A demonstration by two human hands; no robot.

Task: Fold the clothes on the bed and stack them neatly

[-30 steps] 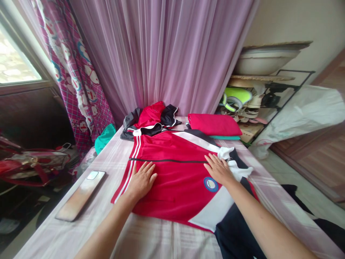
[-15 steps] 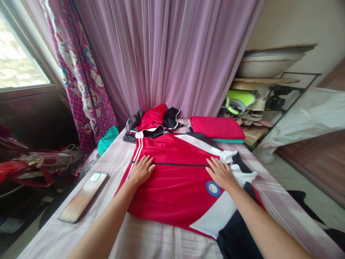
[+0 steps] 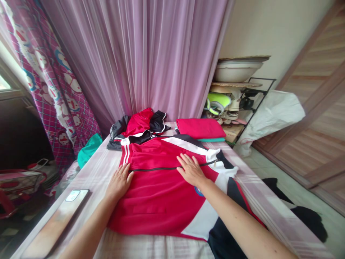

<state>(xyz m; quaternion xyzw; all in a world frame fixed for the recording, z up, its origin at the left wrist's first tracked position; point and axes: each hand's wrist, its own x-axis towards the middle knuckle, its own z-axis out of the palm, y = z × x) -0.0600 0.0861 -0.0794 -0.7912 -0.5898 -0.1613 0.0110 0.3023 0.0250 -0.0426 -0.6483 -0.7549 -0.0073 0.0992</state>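
I see the table carrying the red jacket spread flat at its middle. My left hand and right hand lie on it, fingers released, grasping nothing. A phone rests left.

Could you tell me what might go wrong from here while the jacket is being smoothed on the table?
The phone lies near the table's left edge, beside the left hand; a sweep of that arm could knock it off. The red jacket overhangs the near edge with dark cloth, so pressing with the right hand might drag it askew.
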